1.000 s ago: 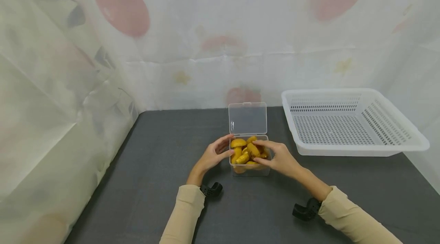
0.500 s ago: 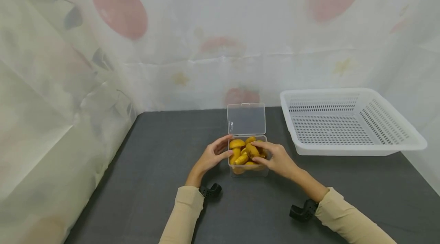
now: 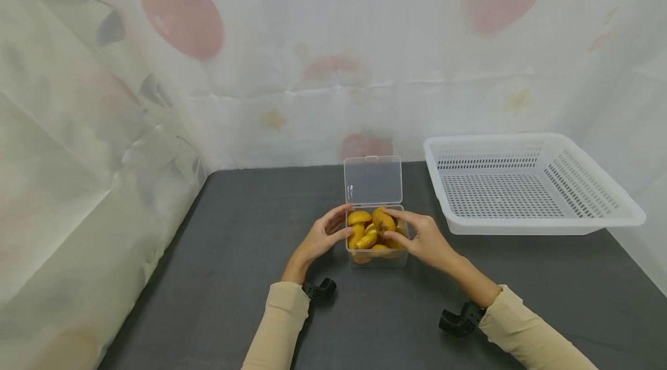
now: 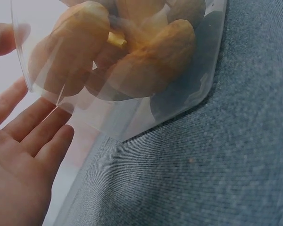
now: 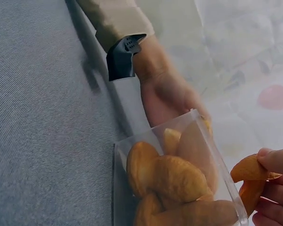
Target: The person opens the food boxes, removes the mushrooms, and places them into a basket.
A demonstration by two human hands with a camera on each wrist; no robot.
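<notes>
A clear plastic box full of yellow-brown mushrooms stands on the dark table, its hinged lid standing up at the back. Against the box's left wall rests my left hand, thumb by the near rim and fingers farther back; the left wrist view shows those fingers nearly straight against the plastic. My right hand pinches one mushroom between thumb and fingers at the top of the box. In the right wrist view this mushroom shows beside the rim.
A white perforated plastic basket sits at the back right of the table. The dark tabletop extends around the box. Behind the table and on both sides hang pale patterned curtains.
My right hand has shifted the pinched mushroom slightly toward the back of the box and turned it. My left hand stays at the box's left wall.
</notes>
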